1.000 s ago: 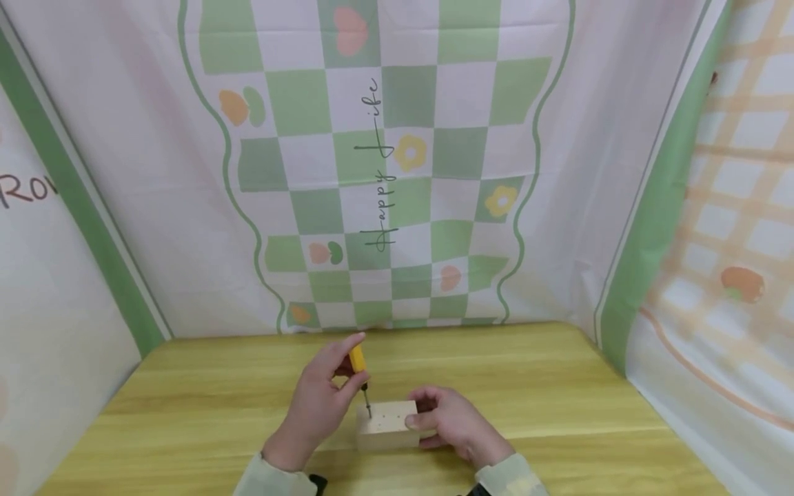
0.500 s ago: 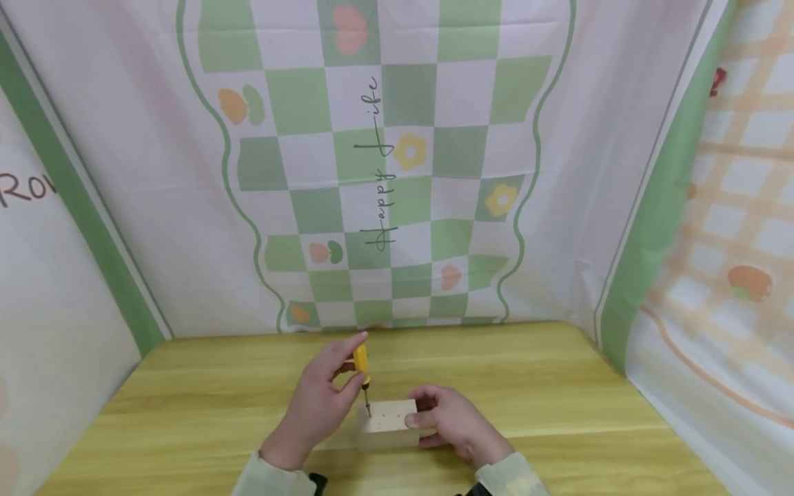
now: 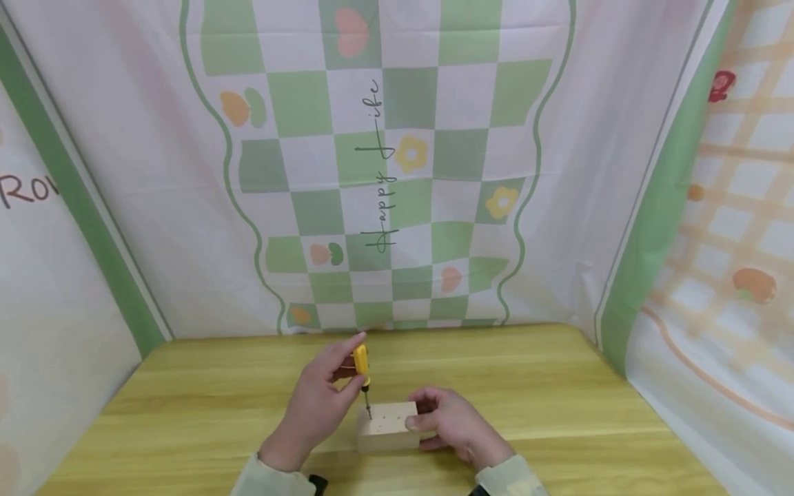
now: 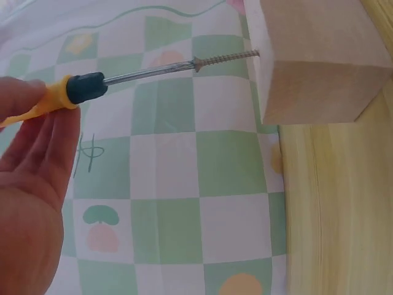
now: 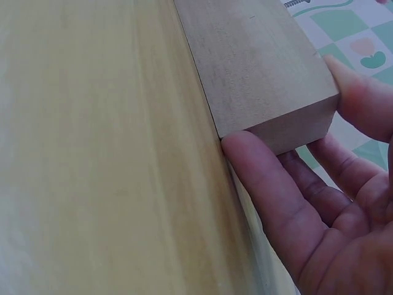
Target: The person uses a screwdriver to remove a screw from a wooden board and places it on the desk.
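Observation:
A pale wooden block (image 3: 389, 441) with several small holes in its top lies on the table. My left hand (image 3: 325, 399) grips the yellow handle of a screwdriver (image 3: 361, 359), held nearly upright over the block's left part. In the left wrist view the screwdriver's shaft (image 4: 150, 72) meets the head of a screw (image 4: 227, 59). The screw's point is at the block's face, with most of its thread showing. My right hand (image 3: 455, 424) holds the block's right end, thumb on the top. The right wrist view shows its fingers (image 5: 270, 184) around that end.
The wood-grain table (image 3: 217, 399) spreads to both sides of the hands. Behind it hangs a green and white checked cloth (image 3: 406, 200). More cloth hangs at the left, and an orange checked curtain (image 3: 719, 227) is at the right.
The screwdriver's handle has tipped slightly to the right, more upright, and turned a little in my left fingers. The block and my right hand stay in place.

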Tool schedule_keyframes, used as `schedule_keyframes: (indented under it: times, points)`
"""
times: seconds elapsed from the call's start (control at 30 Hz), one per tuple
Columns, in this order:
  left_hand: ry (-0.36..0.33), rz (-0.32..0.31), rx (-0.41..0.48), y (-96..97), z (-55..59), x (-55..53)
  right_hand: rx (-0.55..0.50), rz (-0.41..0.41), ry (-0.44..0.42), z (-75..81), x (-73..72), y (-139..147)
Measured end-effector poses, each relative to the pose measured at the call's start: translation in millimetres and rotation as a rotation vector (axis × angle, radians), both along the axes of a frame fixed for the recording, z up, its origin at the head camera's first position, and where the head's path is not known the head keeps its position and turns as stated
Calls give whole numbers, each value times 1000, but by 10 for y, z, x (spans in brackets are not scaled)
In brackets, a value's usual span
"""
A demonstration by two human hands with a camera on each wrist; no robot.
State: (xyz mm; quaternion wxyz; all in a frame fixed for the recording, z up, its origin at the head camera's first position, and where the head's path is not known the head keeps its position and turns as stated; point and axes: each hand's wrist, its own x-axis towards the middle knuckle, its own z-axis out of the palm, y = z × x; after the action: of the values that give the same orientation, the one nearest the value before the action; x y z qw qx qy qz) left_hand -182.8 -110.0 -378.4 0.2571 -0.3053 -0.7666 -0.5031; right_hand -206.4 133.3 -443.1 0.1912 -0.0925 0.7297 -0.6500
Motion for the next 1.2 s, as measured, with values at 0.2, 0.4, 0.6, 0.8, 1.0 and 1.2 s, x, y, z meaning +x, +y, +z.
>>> schedule_keyframes:
  times: [0.2, 0.4, 0.6, 0.8, 1.0, 1.2]
  points:
    - [79, 48, -29, -10, -35, -33, -2, 0, 2, 1, -1, -5]
    - [76, -18, -12, -10, -42, -27, -12, -1, -5, -8, 0, -5]
    - [157, 23, -64, -18, -34, -16, -12, 4, -5, -2, 2, -7]
    - [135, -28, -76, -17, -20, -14, -8, -5, 4, 1, 9, -7]
    - [136, 29, -106, -19, -32, -18, -7, -1, -3, -7, 10, -3]
    - [120, 17, -85, -22, -48, -35, -5, -1, -4, 0, 5, -4]
